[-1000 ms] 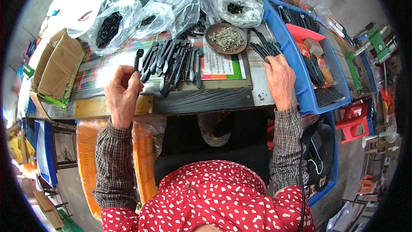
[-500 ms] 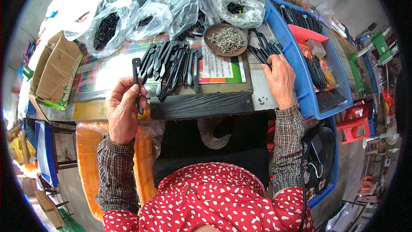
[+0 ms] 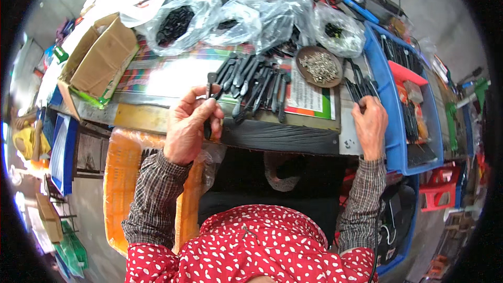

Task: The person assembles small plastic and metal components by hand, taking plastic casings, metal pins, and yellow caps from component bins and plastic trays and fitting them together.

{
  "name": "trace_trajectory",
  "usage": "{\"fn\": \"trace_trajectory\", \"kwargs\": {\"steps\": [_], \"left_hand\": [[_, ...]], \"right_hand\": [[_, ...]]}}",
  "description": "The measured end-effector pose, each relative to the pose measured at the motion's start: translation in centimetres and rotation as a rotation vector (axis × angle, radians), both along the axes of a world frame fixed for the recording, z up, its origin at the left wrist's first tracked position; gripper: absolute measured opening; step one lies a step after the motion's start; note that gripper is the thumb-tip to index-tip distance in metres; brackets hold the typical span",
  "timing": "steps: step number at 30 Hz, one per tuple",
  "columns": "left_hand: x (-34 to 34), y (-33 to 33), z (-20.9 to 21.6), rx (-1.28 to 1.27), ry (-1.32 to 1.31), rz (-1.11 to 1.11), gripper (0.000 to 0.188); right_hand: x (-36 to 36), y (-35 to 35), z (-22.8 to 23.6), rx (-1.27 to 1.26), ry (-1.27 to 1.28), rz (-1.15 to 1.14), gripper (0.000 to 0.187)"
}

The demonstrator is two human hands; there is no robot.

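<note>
My left hand (image 3: pixel 191 123) is closed in a pinch round a slim black plastic handle-like piece (image 3: pixel 211 78), held upright at the table's front edge. Just right of it lies a loose pile of similar black pieces (image 3: pixel 257 81), some with rounded ends. My right hand (image 3: pixel 371 126) has its fingertips curled on the near end of a smaller bunch of thin black strips (image 3: pixel 360 81). Which strip it grips is hidden by the fingers. Between the two piles, a brown round dish (image 3: pixel 301 73) holds many small metal screws.
A blue crate (image 3: pixel 395 136) with black parts and a red tray stands at the right. Clear plastic bags (image 3: pixel 233 26) of small black parts line the back. An open cardboard box (image 3: pixel 97 63) sits at the left. Below the table is an orange basket (image 3: pixel 118 194).
The whole view has swung, so the table appears further right. My left hand keeps its black piece. My right hand has drawn slightly nearer me at the bunch of strips.
</note>
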State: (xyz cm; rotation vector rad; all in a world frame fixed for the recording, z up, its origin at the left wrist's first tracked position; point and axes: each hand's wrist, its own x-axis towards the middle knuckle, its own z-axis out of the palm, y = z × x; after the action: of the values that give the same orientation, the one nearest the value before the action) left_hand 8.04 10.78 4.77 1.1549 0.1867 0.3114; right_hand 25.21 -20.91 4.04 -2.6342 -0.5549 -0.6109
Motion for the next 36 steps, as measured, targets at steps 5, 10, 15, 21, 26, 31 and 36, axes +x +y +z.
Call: {"fn": "trace_trajectory", "kwargs": {"steps": [5,10,15,21,26,31,36], "left_hand": [[-0.1,1.8,-0.3,0.043,0.053,0.057,0.021],[0.8,5.0,-0.8,0.075,0.019,0.134,0.009],[1.5,8.7,0.0,0.273,0.099,0.204,0.007],[3.7,12.9,0.8,0.566,0.257,0.371,0.013],[6.3,17.6,0.3,1.269,0.243,0.695,0.018],[8.8,16.5,1.3,1.316,0.126,0.62,0.017],[12.8,13.0,0.7,1.48,0.066,0.489,0.017]], "right_hand": [[-1.1,1.3,0.5,0.17,-0.084,0.163,0.014],[-2.1,2.0,1.0,0.492,0.269,0.119,0.012],[-2.6,3.3,0.6,0.775,0.405,0.249,0.014],[-3.7,4.9,0.6,0.91,0.495,0.29,0.02],[-3.6,6.0,-0.7,1.098,0.615,0.378,0.018],[-3.8,5.5,-0.7,1.191,0.597,0.382,0.018],[-3.6,5.5,-0.8,1.204,0.642,0.373,0.017]]}}
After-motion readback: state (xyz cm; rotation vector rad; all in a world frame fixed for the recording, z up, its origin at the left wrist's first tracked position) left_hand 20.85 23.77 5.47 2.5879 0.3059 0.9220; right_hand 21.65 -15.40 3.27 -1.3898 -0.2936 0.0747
